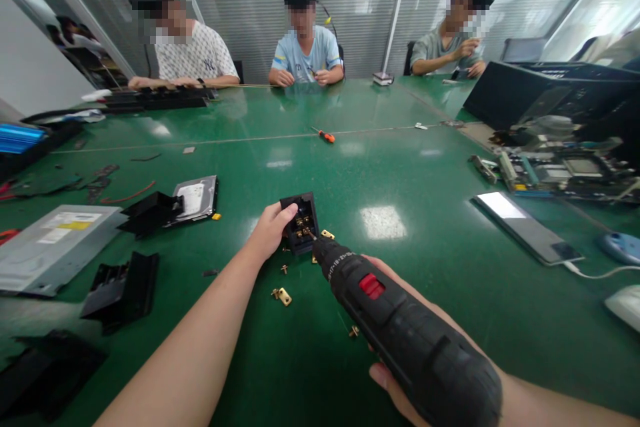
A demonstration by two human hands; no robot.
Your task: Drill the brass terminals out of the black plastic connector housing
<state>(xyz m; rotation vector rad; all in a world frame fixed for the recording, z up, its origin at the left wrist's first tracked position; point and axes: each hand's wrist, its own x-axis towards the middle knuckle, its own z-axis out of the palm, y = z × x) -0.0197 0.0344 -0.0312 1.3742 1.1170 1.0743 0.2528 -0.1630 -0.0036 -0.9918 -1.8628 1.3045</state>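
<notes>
My left hand (pixel 270 230) grips a small black socket housing (pixel 301 221) from its left side, holding it tilted on the green table (pixel 410 267). Brass terminals show inside the housing. My right hand (pixel 400 347) is wrapped round a black electric screwdriver (pixel 400 327) with a red switch. The driver's bit tip rests inside the housing on the brass parts. Several loose brass screws and clips (pixel 283 295) lie on the table just below the housing.
A hard drive (pixel 197 197), black plastic covers (pixel 123 283) and a silver optical drive (pixel 53 243) lie at the left. A phone (pixel 525 225), a circuit board (pixel 555 170) and a black case (pixel 545 90) are at the right. An orange screwdriver (pixel 325 136) lies farther back. Three people sit across the table.
</notes>
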